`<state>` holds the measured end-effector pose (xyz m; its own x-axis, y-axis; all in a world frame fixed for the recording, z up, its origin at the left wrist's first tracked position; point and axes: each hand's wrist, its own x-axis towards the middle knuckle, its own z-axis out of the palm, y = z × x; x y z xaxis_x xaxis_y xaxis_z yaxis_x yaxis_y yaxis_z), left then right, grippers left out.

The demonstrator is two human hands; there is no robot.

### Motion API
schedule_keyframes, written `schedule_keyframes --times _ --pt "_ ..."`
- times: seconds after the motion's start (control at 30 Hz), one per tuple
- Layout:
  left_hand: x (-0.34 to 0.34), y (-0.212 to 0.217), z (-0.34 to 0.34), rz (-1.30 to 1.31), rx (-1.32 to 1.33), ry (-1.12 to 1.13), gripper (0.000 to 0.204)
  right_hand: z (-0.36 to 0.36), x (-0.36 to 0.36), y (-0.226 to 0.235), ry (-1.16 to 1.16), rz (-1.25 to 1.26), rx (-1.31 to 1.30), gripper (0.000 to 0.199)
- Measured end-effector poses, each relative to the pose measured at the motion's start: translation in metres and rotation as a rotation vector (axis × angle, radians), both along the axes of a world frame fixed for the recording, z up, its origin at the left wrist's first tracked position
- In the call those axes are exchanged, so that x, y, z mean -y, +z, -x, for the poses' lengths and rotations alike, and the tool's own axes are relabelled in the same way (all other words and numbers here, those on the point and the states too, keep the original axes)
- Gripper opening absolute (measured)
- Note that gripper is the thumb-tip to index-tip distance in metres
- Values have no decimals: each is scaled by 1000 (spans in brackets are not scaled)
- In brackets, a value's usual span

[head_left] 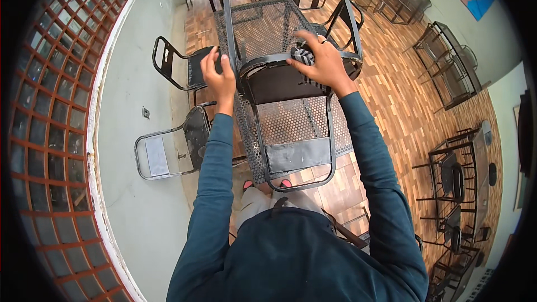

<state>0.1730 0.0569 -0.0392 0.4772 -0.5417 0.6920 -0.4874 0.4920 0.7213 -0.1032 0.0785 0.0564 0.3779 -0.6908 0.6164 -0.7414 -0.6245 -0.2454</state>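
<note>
A black metal-framed chair [285, 85] rests upside down on a perforated metal table [250, 140], its legs pointing up and away from me and its backrest toward me. In my right hand [327, 64] is a black-and-white striped cloth [303, 56], pressed against the edge of the chair's seat. Some of the cloth hangs down below the hand. My left hand [221, 83] is raised beside the chair's left frame tube, its fingers slightly bent and apart, with nothing in it. Whether that hand touches the tube I cannot tell.
Two black chairs, one farther off [165, 64] and one nearer [196, 134], stand left of the table by a pale wall. A brown grille [56, 156] runs along the left. More tables [456, 67] and chairs [450, 176] line the right side of the wood-patterned floor [391, 117].
</note>
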Motion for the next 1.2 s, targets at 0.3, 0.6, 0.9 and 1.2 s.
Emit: schedule_keyframes --times 0.3,0.6,0.9,1.2 --pt "7 32 14 -343 347 -549 54 -19 -20 -2 -32 121 326 35" --pt "13 17 9 -299 210 -621 57 -70 -55 -4 -235 284 53 28" --pt "10 14 12 -315 165 -595 60 -114 -77 -11 -545 -227 -44 56" --pt "18 6 11 -213 168 -580 60 -109 -76 -15 -591 -245 81 57"
